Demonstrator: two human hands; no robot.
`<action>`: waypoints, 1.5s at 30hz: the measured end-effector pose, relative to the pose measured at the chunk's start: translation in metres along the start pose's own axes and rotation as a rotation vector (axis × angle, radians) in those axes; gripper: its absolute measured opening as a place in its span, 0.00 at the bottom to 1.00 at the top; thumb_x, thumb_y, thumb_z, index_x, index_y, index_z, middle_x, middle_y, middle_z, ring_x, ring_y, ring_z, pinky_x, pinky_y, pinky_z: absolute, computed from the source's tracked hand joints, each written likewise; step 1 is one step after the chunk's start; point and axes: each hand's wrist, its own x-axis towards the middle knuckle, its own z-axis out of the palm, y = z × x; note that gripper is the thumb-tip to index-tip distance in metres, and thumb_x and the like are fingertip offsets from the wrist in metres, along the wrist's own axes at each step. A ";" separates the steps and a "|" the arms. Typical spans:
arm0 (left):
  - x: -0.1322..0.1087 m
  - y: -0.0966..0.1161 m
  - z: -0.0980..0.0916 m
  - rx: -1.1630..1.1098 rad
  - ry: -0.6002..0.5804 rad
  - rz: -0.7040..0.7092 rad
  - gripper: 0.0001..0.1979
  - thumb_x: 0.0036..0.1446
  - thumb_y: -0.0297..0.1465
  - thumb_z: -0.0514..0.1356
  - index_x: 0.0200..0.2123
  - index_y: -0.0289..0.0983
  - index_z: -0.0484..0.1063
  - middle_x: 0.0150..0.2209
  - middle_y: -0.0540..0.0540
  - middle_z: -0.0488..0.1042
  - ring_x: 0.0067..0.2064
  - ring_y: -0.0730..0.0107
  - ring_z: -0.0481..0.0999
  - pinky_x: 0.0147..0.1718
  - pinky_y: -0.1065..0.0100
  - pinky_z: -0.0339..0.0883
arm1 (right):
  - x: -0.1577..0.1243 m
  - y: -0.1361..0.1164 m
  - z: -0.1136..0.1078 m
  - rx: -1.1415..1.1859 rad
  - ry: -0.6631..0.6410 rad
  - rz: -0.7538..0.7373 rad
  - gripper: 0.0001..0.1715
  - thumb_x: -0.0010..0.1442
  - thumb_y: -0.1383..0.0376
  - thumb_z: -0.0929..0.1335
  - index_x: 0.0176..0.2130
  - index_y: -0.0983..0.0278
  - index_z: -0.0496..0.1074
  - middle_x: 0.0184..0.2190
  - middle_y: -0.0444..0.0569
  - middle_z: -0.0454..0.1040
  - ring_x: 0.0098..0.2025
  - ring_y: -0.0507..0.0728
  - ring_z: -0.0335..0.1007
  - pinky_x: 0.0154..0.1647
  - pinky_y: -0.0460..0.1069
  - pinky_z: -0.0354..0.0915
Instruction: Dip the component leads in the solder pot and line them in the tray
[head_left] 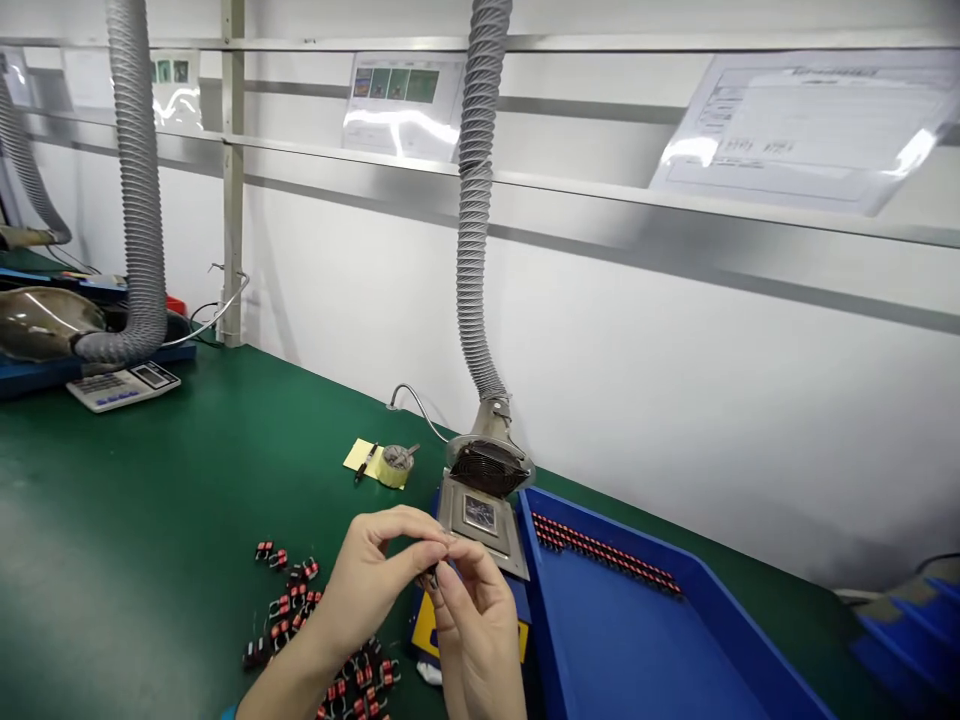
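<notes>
My left hand [379, 560] and my right hand [480, 620] meet fingertip to fingertip, both closed in a pinch. Between them shows a bit of a small dark coil component [428, 578], mostly hidden by the fingers. Just beyond my fingertips sits a solder pot [517, 555] with a shiny metal surface in its square opening and a blue and yellow body. On the table beside and below my left forearm lies a loose heap of red and black coil components [292, 600] with thin wire leads.
A blue tray [622, 640] to the right holds rows of red and black components [607, 555] along its far side. A fume hose [478, 220] hangs over the pot. Tape [394, 466], a pen [366, 463] and a calculator [124, 388] lie on the green table [247, 450].
</notes>
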 end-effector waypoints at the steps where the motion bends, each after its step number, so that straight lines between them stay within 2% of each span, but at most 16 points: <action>1: 0.000 -0.003 0.003 -0.044 0.052 -0.010 0.08 0.48 0.35 0.72 0.25 0.36 0.82 0.28 0.45 0.79 0.33 0.69 0.76 0.29 0.75 0.68 | 0.000 0.003 0.001 0.019 -0.003 0.019 0.10 0.50 0.60 0.78 0.32 0.59 0.77 0.33 0.45 0.76 0.36 0.53 0.72 0.39 0.46 0.70; 6: -0.002 -0.002 0.007 -0.265 0.271 -0.029 0.15 0.42 0.42 0.75 0.24 0.38 0.78 0.25 0.51 0.78 0.30 0.75 0.77 0.32 0.78 0.71 | -0.005 0.007 0.012 0.133 0.034 0.115 0.12 0.46 0.61 0.79 0.32 0.58 0.78 0.35 0.45 0.78 0.39 0.52 0.74 0.42 0.44 0.70; 10: 0.000 0.006 -0.004 -0.345 0.371 0.043 0.16 0.40 0.44 0.75 0.28 0.42 0.78 0.30 0.54 0.79 0.39 0.75 0.79 0.46 0.76 0.71 | -0.007 0.004 0.020 0.214 0.029 0.163 0.12 0.45 0.62 0.80 0.31 0.58 0.78 0.34 0.43 0.78 0.34 0.50 0.75 0.37 0.42 0.70; 12: -0.001 0.007 -0.008 -0.264 0.236 0.002 0.20 0.42 0.42 0.75 0.38 0.43 0.79 0.39 0.51 0.81 0.47 0.69 0.78 0.52 0.72 0.68 | -0.007 0.004 0.021 0.259 0.054 0.164 0.12 0.46 0.62 0.80 0.31 0.57 0.77 0.36 0.42 0.77 0.35 0.50 0.75 0.38 0.42 0.71; 15: -0.007 0.006 -0.008 -0.005 -0.114 -0.116 0.27 0.51 0.41 0.71 0.54 0.44 0.72 0.53 0.45 0.75 0.57 0.62 0.71 0.57 0.67 0.63 | -0.006 0.005 0.018 0.293 0.084 0.136 0.14 0.47 0.61 0.79 0.34 0.56 0.75 0.36 0.42 0.75 0.38 0.52 0.75 0.42 0.46 0.71; 16: -0.009 0.006 -0.007 0.053 -0.176 -0.130 0.26 0.54 0.41 0.68 0.55 0.45 0.71 0.54 0.45 0.75 0.58 0.61 0.70 0.57 0.66 0.62 | -0.006 0.004 0.015 0.264 0.071 0.115 0.15 0.48 0.61 0.79 0.35 0.56 0.74 0.36 0.43 0.75 0.39 0.53 0.74 0.43 0.47 0.71; 18: -0.012 0.006 -0.005 0.066 -0.211 -0.145 0.23 0.58 0.43 0.65 0.55 0.44 0.70 0.51 0.45 0.76 0.54 0.61 0.72 0.54 0.65 0.64 | -0.004 -0.001 0.006 0.131 0.030 0.028 0.13 0.51 0.60 0.77 0.35 0.56 0.73 0.35 0.43 0.73 0.39 0.54 0.73 0.44 0.48 0.70; 21: -0.015 0.010 -0.006 -0.039 -0.316 -0.236 0.28 0.57 0.40 0.67 0.58 0.43 0.64 0.46 0.44 0.78 0.48 0.63 0.76 0.48 0.66 0.67 | -0.002 -0.014 -0.010 -0.093 -0.024 -0.115 0.12 0.55 0.58 0.75 0.39 0.55 0.74 0.33 0.43 0.70 0.37 0.53 0.69 0.40 0.46 0.68; 25: -0.016 0.012 -0.009 -0.161 -0.453 -0.349 0.35 0.53 0.32 0.69 0.61 0.41 0.58 0.38 0.46 0.79 0.41 0.66 0.78 0.43 0.67 0.68 | -0.004 -0.029 -0.019 -0.187 -0.232 -0.001 0.14 0.55 0.54 0.73 0.40 0.58 0.79 0.28 0.44 0.66 0.25 0.50 0.63 0.24 0.45 0.60; 27: -0.017 0.012 -0.010 -0.143 -0.488 -0.397 0.36 0.53 0.28 0.68 0.62 0.40 0.57 0.35 0.48 0.78 0.39 0.69 0.78 0.41 0.69 0.67 | -0.006 -0.030 -0.017 -0.176 -0.306 0.062 0.11 0.56 0.55 0.73 0.34 0.59 0.81 0.26 0.43 0.64 0.20 0.47 0.58 0.20 0.45 0.54; 29: -0.017 0.012 -0.010 -0.087 -0.505 -0.436 0.35 0.52 0.24 0.66 0.62 0.40 0.57 0.34 0.50 0.78 0.38 0.70 0.77 0.40 0.70 0.66 | -0.006 -0.028 -0.012 -0.133 -0.289 0.074 0.11 0.56 0.56 0.73 0.28 0.60 0.80 0.22 0.42 0.62 0.17 0.46 0.55 0.17 0.45 0.51; 33: -0.017 0.016 -0.013 0.011 -0.497 -0.458 0.34 0.52 0.23 0.65 0.61 0.42 0.59 0.35 0.51 0.77 0.38 0.70 0.76 0.42 0.68 0.67 | -0.004 -0.029 -0.007 -0.001 -0.124 0.058 0.13 0.54 0.58 0.74 0.23 0.61 0.77 0.17 0.40 0.58 0.18 0.47 0.51 0.19 0.43 0.52; 37: -0.017 0.021 -0.015 0.090 -0.487 -0.413 0.34 0.54 0.28 0.66 0.61 0.45 0.58 0.40 0.49 0.78 0.40 0.68 0.76 0.45 0.64 0.66 | -0.003 -0.032 -0.008 0.034 0.032 -0.050 0.15 0.56 0.56 0.73 0.24 0.61 0.74 0.19 0.39 0.59 0.20 0.47 0.54 0.21 0.43 0.57; 39: -0.017 0.020 -0.017 0.089 -0.467 -0.385 0.33 0.55 0.30 0.66 0.61 0.46 0.58 0.42 0.49 0.78 0.40 0.67 0.76 0.45 0.64 0.66 | -0.005 -0.032 -0.010 -0.113 0.000 -0.110 0.14 0.56 0.54 0.73 0.27 0.61 0.77 0.21 0.42 0.63 0.23 0.49 0.60 0.24 0.43 0.60; 42: -0.017 0.018 -0.018 0.097 -0.434 -0.366 0.32 0.54 0.30 0.66 0.60 0.47 0.59 0.40 0.50 0.77 0.41 0.67 0.75 0.45 0.64 0.66 | -0.009 -0.031 -0.011 -0.312 -0.137 -0.086 0.11 0.56 0.55 0.73 0.33 0.60 0.80 0.24 0.44 0.66 0.25 0.50 0.64 0.26 0.45 0.63; 45: -0.017 0.017 -0.020 0.132 -0.426 -0.385 0.32 0.54 0.28 0.66 0.60 0.49 0.59 0.39 0.52 0.76 0.42 0.66 0.74 0.47 0.63 0.64 | -0.010 -0.028 -0.010 -0.330 -0.180 -0.032 0.06 0.57 0.59 0.73 0.32 0.58 0.80 0.25 0.42 0.65 0.23 0.49 0.65 0.25 0.44 0.62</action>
